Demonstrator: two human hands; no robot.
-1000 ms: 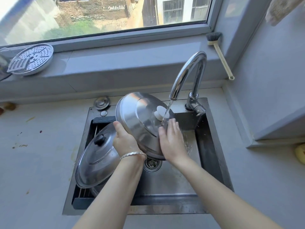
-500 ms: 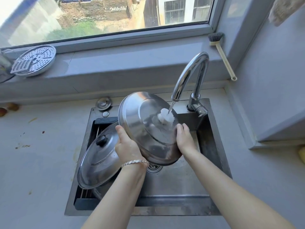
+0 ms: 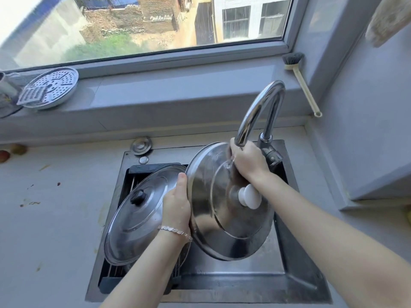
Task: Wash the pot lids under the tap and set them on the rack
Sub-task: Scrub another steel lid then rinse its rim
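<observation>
A steel pot lid with a white knob (image 3: 213,218) is held tilted over the sink (image 3: 244,283), just below the curved tap (image 3: 258,110). My left hand (image 3: 176,205) grips its left rim. My right hand (image 3: 248,162) presses on the lid's upper face right under the spout, fingers curled over the rim; water runs there. A second steel lid with a black knob (image 3: 142,216) leans on the rack (image 3: 113,272) in the sink's left half, partly behind my left wrist.
A perforated steamer plate (image 3: 55,85) and a small grater (image 3: 31,96) lie on the window ledge at left. A dish brush (image 3: 300,76) leans in the right corner. A sink plug (image 3: 141,145) rests behind the sink. Fruit (image 3: 13,151) sits far left on the counter.
My right hand has gone from the lid's right rim up to its top edge under the spout. The lid has turned, so the white knob now sits lower.
</observation>
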